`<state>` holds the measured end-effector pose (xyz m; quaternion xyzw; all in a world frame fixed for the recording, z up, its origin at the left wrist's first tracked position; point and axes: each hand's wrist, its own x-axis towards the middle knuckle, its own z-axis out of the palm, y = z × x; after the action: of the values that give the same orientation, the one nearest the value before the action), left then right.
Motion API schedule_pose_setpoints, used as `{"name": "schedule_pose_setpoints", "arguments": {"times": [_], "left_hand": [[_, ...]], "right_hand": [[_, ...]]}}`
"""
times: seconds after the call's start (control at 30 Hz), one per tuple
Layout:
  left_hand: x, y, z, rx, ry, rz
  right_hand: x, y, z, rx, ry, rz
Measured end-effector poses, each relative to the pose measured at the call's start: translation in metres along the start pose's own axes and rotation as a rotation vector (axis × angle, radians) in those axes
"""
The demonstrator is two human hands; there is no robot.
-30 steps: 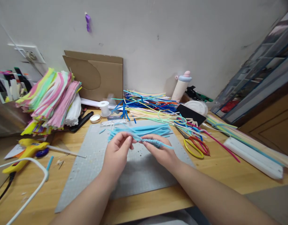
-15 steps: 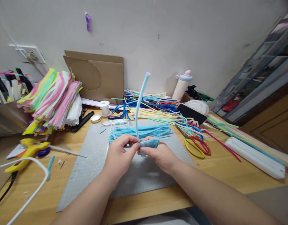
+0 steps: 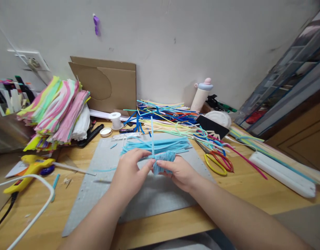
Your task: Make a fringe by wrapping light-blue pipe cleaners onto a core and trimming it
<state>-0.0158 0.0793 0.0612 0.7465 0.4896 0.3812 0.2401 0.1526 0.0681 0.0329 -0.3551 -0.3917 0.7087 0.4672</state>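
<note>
Over mat (image 3: 157,199), left hand (image 3: 131,171), right hand (image 3: 183,172) angled inward, each grip pinching blue strips (image 3: 167,157)

We face a scuffed, pale grey wall (image 3: 160,69) with a socket (image 3: 42,59) at left, above a light wooden table (image 3: 243,198); on our right stand blue-edged shelves (image 3: 285,78) and, beside them, a brown panel (image 3: 303,121)

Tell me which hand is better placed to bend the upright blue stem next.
Left, probably: the left hand has its thumb and forefinger close by the foot of the upright blue stem, while the right hand is busy holding the wrapped blue piece.
</note>
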Motion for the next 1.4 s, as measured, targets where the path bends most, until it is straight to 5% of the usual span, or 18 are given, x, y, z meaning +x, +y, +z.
{"name": "schedule_pose_setpoints", "arguments": {"times": [0.13,0.27,0.5,0.63,0.83,1.1,1.4], "left_hand": [[0.001,-0.005,0.008,-0.152,-0.083,-0.198],[0.002,-0.008,0.009,-0.244,-0.117,-0.216],[0.0,0.001,0.005,-0.083,0.169,-0.056],[-0.003,0.0,0.012,-0.122,-0.003,-0.185],[-0.002,-0.008,0.026,-0.458,-0.131,-0.392],[0.001,-0.008,0.026,-0.57,-0.071,-0.418],[0.001,-0.006,0.025,-0.903,-0.224,-0.634]], "right_hand": [[0.001,0.001,0.0,0.038,0.008,0.07],[0.003,0.0,-0.004,0.135,0.034,0.164],[0.009,0.0,-0.008,0.245,0.119,0.173],[0.012,0.001,-0.01,0.306,0.19,0.095],[0.01,0.001,-0.007,0.279,0.123,0.063],[0.007,-0.004,-0.005,0.236,0.098,0.072],[0.009,0.0,-0.007,0.264,0.129,0.055]]}}
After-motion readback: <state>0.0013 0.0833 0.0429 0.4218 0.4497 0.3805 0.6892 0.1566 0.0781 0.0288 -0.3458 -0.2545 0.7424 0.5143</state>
